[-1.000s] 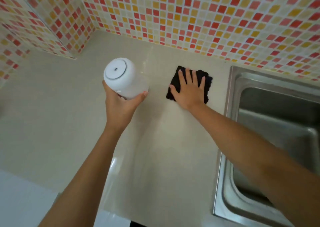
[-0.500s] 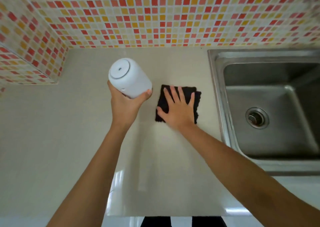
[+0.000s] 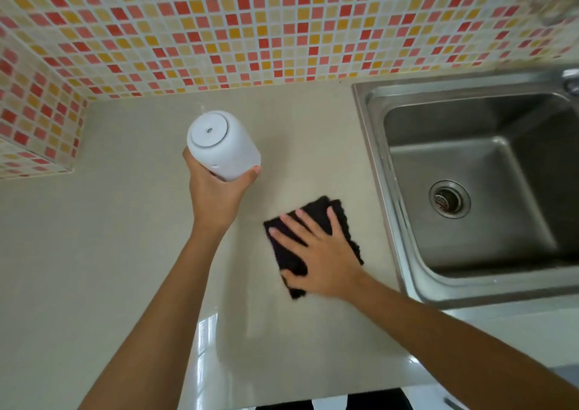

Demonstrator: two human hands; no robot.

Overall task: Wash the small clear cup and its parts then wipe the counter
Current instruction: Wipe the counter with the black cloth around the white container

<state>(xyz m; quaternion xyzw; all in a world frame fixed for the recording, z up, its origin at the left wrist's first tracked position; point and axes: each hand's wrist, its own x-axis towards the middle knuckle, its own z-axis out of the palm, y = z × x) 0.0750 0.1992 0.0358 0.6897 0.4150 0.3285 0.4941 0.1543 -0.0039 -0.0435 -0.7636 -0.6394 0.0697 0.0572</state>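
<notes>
Head view | left hand point(image 3: 216, 191) grasps white cup point(image 3: 223, 144), seemingly above counter point(image 3: 125, 253) | right hand point(image 3: 316, 253) flat on black cloth point(image 3: 316, 210)

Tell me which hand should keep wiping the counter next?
Right. The right hand lies flat on the black cloth on the counter; the left hand is holding the white container up.

Head view, steeply downward (close) over counter point(image 3: 109, 253).

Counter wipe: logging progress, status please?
Left hand holds white container lifted. Right hand flat on black cloth, on counter. Nothing in the way.
</notes>
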